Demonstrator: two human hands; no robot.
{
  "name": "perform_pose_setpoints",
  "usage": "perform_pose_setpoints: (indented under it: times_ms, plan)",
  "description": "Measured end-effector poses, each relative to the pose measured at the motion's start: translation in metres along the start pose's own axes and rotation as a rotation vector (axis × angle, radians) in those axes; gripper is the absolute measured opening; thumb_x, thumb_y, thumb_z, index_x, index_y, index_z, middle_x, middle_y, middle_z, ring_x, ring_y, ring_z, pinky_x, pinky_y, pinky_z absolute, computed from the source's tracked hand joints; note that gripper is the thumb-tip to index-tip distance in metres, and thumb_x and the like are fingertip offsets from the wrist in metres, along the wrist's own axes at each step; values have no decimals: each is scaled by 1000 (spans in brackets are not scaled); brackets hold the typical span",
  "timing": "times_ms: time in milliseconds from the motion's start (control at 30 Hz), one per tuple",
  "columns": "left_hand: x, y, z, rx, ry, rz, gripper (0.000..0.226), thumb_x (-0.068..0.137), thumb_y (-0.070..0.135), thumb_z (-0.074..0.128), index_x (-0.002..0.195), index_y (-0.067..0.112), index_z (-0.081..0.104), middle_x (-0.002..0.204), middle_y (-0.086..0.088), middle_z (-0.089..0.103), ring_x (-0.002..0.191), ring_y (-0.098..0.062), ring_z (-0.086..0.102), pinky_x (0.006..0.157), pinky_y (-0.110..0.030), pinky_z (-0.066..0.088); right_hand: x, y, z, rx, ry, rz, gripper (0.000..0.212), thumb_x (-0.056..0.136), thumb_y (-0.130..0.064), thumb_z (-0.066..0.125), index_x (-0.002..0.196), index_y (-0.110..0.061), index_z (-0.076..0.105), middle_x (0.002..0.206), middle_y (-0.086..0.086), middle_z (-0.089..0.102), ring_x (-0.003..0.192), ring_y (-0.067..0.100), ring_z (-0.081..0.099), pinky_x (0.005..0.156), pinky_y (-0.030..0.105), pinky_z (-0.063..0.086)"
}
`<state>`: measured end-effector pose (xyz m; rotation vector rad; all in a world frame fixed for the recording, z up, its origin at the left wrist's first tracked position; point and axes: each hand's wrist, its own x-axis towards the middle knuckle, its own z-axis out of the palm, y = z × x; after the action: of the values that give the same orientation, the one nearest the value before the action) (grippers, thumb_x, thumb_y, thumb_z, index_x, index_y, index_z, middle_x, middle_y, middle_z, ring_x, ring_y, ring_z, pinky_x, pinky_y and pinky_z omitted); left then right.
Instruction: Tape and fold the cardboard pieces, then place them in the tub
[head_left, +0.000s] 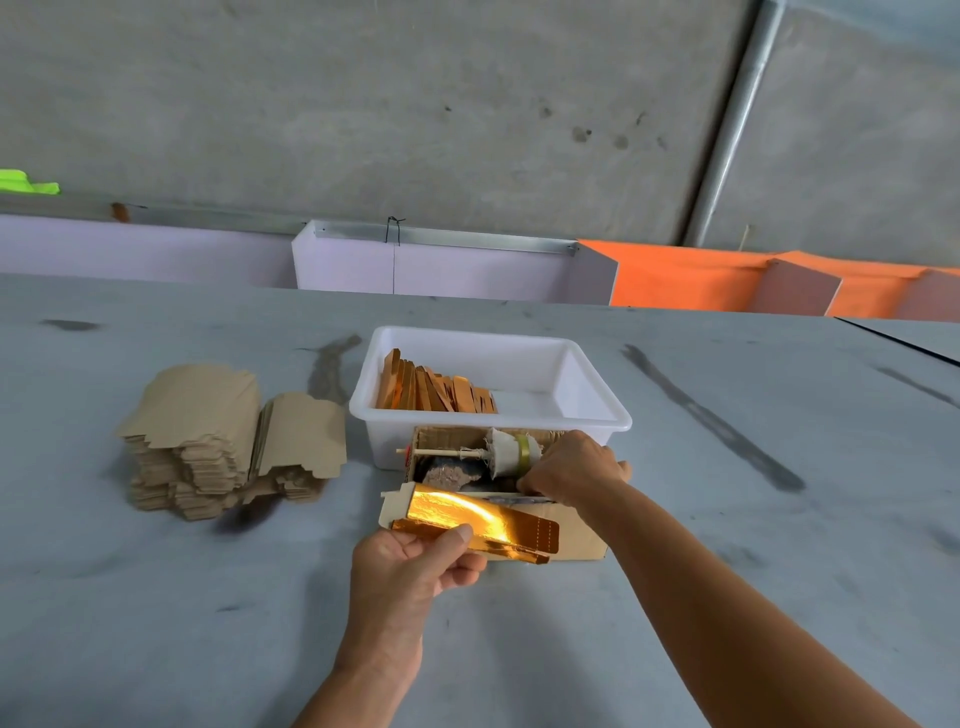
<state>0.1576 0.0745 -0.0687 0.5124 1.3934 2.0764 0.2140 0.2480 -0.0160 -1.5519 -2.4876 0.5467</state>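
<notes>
My left hand (410, 564) grips a gold-foil cardboard piece (467, 517) by its lower edge, holding it tilted over the front of a small brown cardboard box (582, 538). My right hand (571, 465) reaches over that box, fingers pinched at a strip of tape at the piece's right end. Inside the box a tape roll (511, 453) sits on a wooden rod. Behind it stands the white tub (597, 410), with several folded gold pieces (434, 389) leaning in its left half. A stack of flat brown cardboard pieces (218, 431) lies to the left.
The grey worktable (727, 519) has dark smears. Along its far edge run lilac panels (441, 270) and orange panels (691, 280) below a concrete wall. A metal pipe (737, 119) runs up the wall at right.
</notes>
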Motion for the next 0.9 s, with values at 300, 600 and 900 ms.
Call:
perform_pose_setpoints:
  times_ms: [300,600,900]
  plan:
    - [0,2,0,4,7,-5,2,75,4,71,77,5,70,72,-20,71,62,-30,69,54,-28,56,1,-3,2,32,41,46,27,79,-33,70,98,-19,56,97,-1,62,100,17,54,81,30,29]
    - [0,2,2,2,-8,6,2,74,4,71,76,5,70,71,-20,70,60,-28,69,54,-27,55,-3,-3,-2,116,-5,64,32,79,-33,72,102,-19,55,101,1,62,101,18,55,85,32,34]
    - [-1,2,5,4,-15,0,8,76,3,70,70,8,71,69,-20,70,59,-27,68,54,-27,55,1,-10,-9,261,-65,111,35,73,-29,78,78,-20,44,86,2,57,89,18,57,86,36,51]
